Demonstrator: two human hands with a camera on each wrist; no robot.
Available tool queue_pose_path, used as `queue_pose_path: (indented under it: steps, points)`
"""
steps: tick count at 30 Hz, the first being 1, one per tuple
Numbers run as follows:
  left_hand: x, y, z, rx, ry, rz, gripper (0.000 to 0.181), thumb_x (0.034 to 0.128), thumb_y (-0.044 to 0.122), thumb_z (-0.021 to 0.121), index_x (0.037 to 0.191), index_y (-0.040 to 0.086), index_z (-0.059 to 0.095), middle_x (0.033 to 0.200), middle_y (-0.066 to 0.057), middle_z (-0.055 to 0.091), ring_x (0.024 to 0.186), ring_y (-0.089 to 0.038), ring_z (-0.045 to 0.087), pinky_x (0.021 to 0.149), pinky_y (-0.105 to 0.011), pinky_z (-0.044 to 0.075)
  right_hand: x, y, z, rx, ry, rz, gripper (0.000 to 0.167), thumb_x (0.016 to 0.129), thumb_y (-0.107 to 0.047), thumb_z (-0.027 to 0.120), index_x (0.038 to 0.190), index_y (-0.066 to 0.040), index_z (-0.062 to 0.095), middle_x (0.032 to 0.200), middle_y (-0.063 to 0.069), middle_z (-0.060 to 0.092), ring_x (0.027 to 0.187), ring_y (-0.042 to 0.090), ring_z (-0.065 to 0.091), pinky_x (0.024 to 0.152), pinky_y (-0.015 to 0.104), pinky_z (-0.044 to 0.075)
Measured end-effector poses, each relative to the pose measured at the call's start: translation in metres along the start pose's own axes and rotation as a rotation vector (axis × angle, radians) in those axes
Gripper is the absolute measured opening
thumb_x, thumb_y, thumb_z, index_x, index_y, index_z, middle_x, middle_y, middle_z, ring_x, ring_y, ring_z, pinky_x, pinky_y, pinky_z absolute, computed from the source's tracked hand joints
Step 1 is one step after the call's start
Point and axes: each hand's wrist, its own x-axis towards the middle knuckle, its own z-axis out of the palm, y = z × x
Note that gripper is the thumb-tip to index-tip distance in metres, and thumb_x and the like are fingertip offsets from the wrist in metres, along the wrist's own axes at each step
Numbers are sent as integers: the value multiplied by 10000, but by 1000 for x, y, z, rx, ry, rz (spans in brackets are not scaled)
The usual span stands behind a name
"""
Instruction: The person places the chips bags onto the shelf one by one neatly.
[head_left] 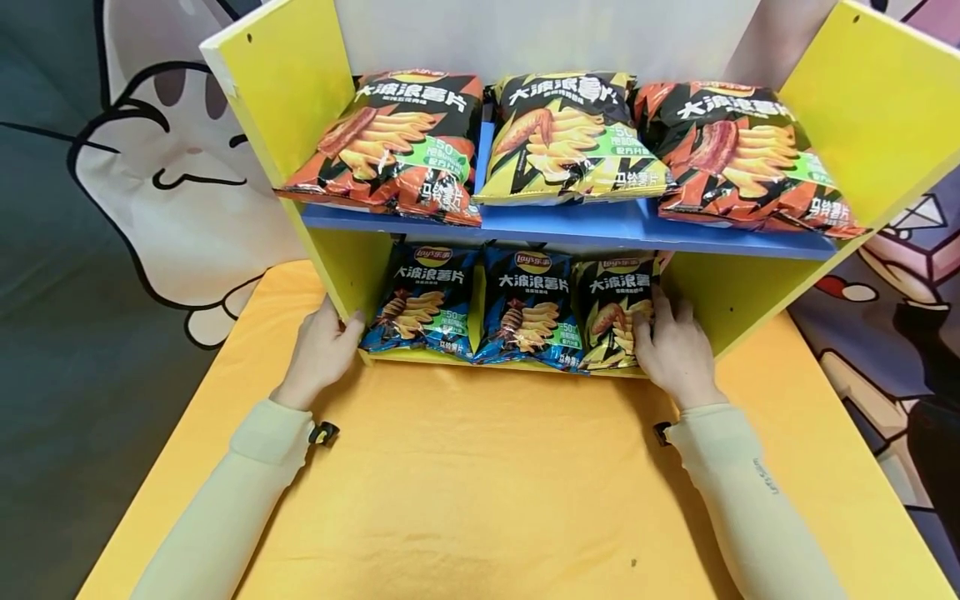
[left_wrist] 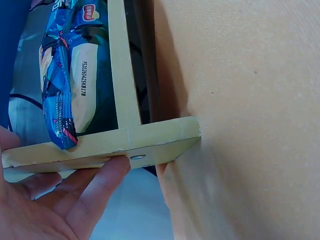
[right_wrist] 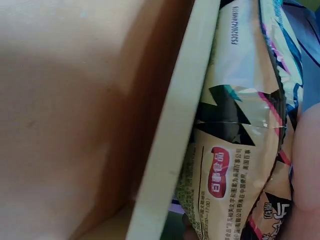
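Observation:
At the lower left of the shelf unit, my left hand grips the yellow side panel. In the left wrist view its fingers lie along the panel's outer face, with the thumb on the other side. My right hand holds the right edge of a small yellow-black potato chip bag on the bottom shelf. The right wrist view shows that chip bag tilted behind the shelf's front edge; most of the hand is hidden there. Two blue chip bags, one at left and one in the middle, stand beside it.
On the blue upper shelf lean a red chip bag, a yellow one and another red one. The unit stands on an orange-yellow covered table. Cartoon-printed cloth hangs behind at left.

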Motion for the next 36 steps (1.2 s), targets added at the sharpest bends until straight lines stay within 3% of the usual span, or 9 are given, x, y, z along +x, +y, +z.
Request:
queue_pose_path:
  steps: [12, 23, 29, 36]
  points:
    - [1, -1, 1, 12, 10, -1, 464, 1072, 355, 435, 1408, 39, 482, 1005, -206, 691, 799, -346, 630, 736, -505, 480, 3, 2, 1, 6, -139, 58, 653, 1106, -390, 226, 1605, 28, 280, 1315, 537, 400, 1088, 692, 521, 931, 749, 405]
    - [1, -3, 2, 10, 8, 13, 466, 1074, 353, 434, 1418, 42, 475, 945, -184, 676, 766, -326, 620, 716, -484, 469, 3, 2, 4, -6, -184, 78, 680, 1110, -406, 170, 1625, 37, 198, 1408, 555, 320, 1217, 706, 422, 1033, 758, 337]
    - [1, -2, 2, 13, 13, 10, 473, 1074, 349, 436, 1427, 37, 471, 992, -203, 694, 802, -345, 638, 742, -509, 487, 0, 1, 5, -15, -87, 47, 636, 1111, -361, 255, 1590, 57, 295, 1289, 549, 419, 1070, 691, 512, 916, 755, 401]
    - [2, -1, 0, 20, 12, 6, 476, 1076, 356, 432, 1428, 38, 475, 949, -186, 680, 770, -333, 618, 724, -482, 469, -7, -3, 2, -76, 160, -106, 523, 1063, -238, 467, 1440, 123, 502, 1100, 497, 537, 833, 645, 592, 694, 740, 463]
